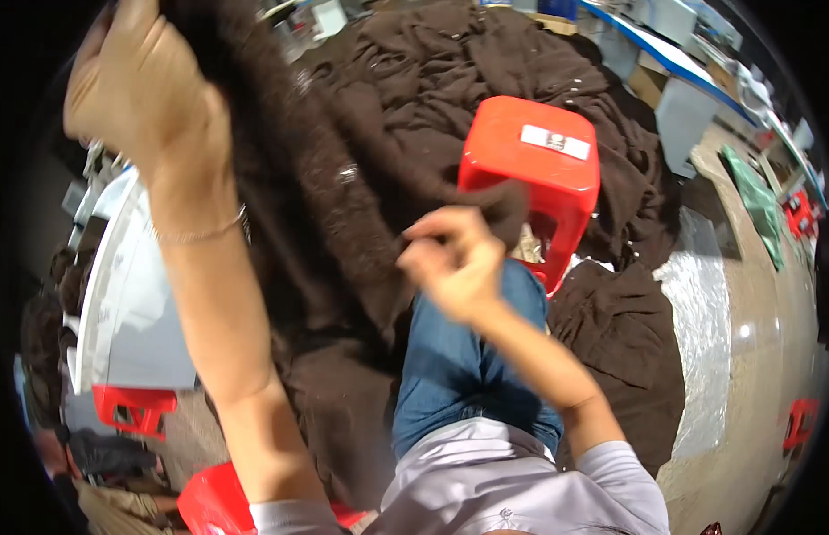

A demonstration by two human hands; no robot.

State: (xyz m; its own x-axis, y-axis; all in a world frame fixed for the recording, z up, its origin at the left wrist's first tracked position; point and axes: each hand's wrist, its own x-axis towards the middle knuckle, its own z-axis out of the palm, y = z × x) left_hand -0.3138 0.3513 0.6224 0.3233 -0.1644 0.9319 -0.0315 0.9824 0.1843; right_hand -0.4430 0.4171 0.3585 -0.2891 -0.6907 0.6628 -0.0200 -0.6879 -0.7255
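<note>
"Head view: how far along are you?"

"Midway, I judge: your brown cloth (321,192) hangs partly raised, much of it heaped behind the stool (504,141). Left hand (143,98) curled, contents unclear; right hand (456,265) narrow in grip, seemingly empty."

"Counts?"

"Two hands, one stool nearest you; cloth pieces, uncountable."

Glossy beige floor (760,374) carries clear plastic sheeting (702,348), a crumpled green sheet (755,209) and a broad heap of dark-brown fabric (414,80), part of which borders the plastic. A red plastic stool (532,143) stands amid the heap.
</note>
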